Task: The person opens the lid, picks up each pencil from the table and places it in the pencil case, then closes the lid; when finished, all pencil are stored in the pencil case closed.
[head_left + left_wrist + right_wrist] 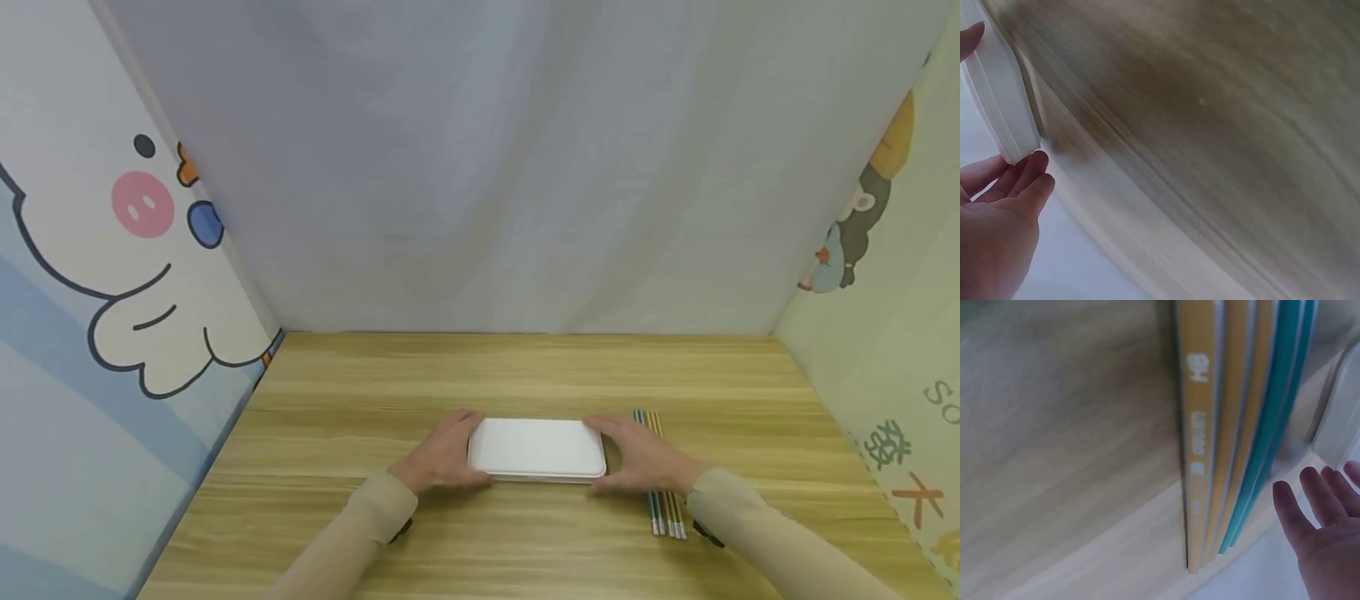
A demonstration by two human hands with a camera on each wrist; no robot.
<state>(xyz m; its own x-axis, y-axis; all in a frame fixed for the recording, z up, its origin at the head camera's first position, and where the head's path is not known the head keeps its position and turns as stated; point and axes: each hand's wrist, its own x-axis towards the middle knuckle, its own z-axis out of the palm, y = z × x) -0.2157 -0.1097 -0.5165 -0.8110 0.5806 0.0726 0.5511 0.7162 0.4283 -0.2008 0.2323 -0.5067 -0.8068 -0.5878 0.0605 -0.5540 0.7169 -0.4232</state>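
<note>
A white rectangular case (536, 448) with rounded corners lies on the wooden table in the head view. My left hand (448, 454) holds its left end, thumb at the near side and fingers at the far corner. At the other end my right hand (641, 458) spans the case, thumb near the front corner and fingers by the back corner. In the right wrist view its fingers (1319, 497) look fairly straight, tips at the case's corner. Beneath the right hand and wrist lie several pencils (670, 515), teal and yellow, side by side and partly hidden.
The wood-grain table (525, 375) ends at a pale curtain (487, 167) behind. A cartoon-printed panel (90, 250) stands along the left, and another printed panel (885, 350) borders the right side.
</note>
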